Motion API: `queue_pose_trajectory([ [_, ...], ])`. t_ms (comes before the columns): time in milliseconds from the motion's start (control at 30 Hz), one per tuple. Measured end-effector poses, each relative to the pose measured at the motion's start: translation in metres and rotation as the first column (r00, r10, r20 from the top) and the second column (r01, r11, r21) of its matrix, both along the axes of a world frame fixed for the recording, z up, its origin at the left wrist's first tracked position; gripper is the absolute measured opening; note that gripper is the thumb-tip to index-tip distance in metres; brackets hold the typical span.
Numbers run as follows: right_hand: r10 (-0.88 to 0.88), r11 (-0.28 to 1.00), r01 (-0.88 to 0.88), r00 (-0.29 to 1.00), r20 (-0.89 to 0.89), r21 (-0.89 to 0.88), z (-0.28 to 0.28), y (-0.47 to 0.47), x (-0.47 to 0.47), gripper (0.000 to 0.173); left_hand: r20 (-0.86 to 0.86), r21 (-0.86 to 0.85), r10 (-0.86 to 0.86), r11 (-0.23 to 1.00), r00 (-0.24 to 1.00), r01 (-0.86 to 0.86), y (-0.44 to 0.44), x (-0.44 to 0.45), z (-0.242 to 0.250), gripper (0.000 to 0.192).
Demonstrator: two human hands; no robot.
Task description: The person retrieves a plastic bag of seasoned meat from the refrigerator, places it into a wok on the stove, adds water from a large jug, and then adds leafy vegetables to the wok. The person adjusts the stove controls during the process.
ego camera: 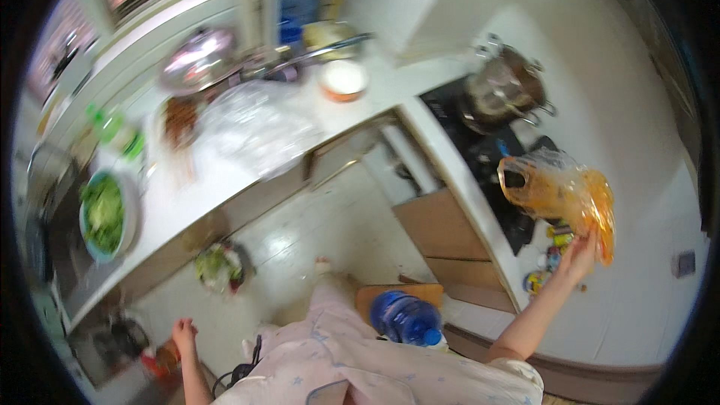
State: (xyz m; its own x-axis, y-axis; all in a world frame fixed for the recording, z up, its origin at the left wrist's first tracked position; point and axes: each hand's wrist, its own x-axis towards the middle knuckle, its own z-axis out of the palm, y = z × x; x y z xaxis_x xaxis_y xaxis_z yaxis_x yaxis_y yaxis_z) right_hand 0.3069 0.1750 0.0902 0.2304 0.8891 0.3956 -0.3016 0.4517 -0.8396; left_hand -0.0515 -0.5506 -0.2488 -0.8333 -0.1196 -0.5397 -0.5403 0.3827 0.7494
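Note:
My right hand (582, 253) grips a translucent orange plastic bag (562, 194), raised over the near end of the black gas stove (506, 180). The bag hangs bunched and its contents cannot be made out. Low at the left is my left hand (184, 334), with bent fingers and nothing seen in it, away from the counter. On the stove's far end stands a stack of steel pots (503, 90). Small jars and packets (537, 281) are grouped beneath my right wrist, by the wall.
The white counter (225, 180) bears crumpled clear plastic (259, 124), a steel wok lid (199, 62), a white-and-orange bowl (343, 80), a green-capped bottle (118, 132) and a basin of leafy greens (104, 214). Vegetable scraps (219, 267) lie low on the floor side; a blue water jug (405, 318) is near my legs.

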Motion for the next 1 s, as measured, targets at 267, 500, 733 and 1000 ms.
queue_pose_trajectory([
  [267,0.383,0.855,-0.374,0.922,-0.047,-0.359,-0.096,-0.232,-0.132,0.017,-0.054,-0.209,-0.114,0.973,0.992,0.1,-0.142,0.04,-0.016,0.013],
  [500,0.673,0.536,-0.587,0.731,-0.113,-0.606,-0.227,-0.428,-0.259,0.018,0.042,-0.187,-0.107,0.976,0.993,0.113,-0.209,0.069,-0.085,0.013],
  [733,0.771,0.387,-0.594,0.628,-0.106,-0.705,-0.402,-0.562,-0.354,0.019,0.255,0.073,0.075,0.993,0.964,-0.097,-0.228,0.049,-0.265,0.008],
  [1000,0.895,0.354,-0.7,0.062,0.441,-0.621,-0.625,-0.613,-0.407,0.017,0.081,-0.103,-0.066,0.992,0.995,0.074,-0.206,0.013,-0.473,0.023],
])
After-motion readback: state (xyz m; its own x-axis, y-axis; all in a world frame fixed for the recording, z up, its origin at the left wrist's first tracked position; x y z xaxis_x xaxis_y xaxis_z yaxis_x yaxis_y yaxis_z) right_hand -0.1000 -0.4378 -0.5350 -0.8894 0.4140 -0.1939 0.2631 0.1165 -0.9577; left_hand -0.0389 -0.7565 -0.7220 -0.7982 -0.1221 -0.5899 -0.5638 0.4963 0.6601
